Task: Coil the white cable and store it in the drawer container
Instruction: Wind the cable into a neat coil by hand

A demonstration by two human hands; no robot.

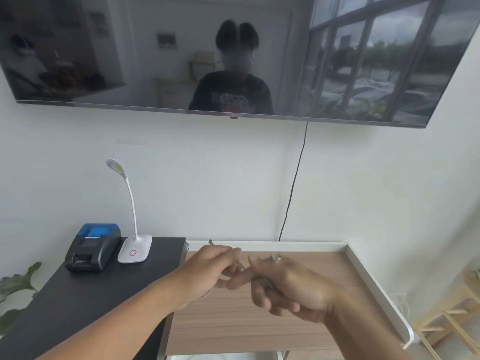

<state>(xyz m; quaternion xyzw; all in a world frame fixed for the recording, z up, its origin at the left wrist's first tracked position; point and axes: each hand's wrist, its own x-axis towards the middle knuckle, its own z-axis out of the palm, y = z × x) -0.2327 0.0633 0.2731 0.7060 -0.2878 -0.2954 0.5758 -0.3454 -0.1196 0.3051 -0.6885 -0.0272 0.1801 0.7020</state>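
Note:
Both hands meet above the wooden tabletop (311, 266), each gripping part of a thin white cable (241, 265). My left hand (207, 271) pinches a stretch of it, and one plug end pokes up past its knuckles toward the wall. My right hand (288, 287) curls its fingers round more of the cable, with a second plug end showing above its index finger. A short length runs between the two hands. Most of the cable is hidden inside the fingers. No drawer container shows in this view.
A black side table (78, 294) on the left carries a small black and blue printer (91, 248) and a white desk lamp (135, 245). A TV hangs on the wall above, its black cord (293, 185) dropping behind the desk. A wooden rack (452, 315) stands at right.

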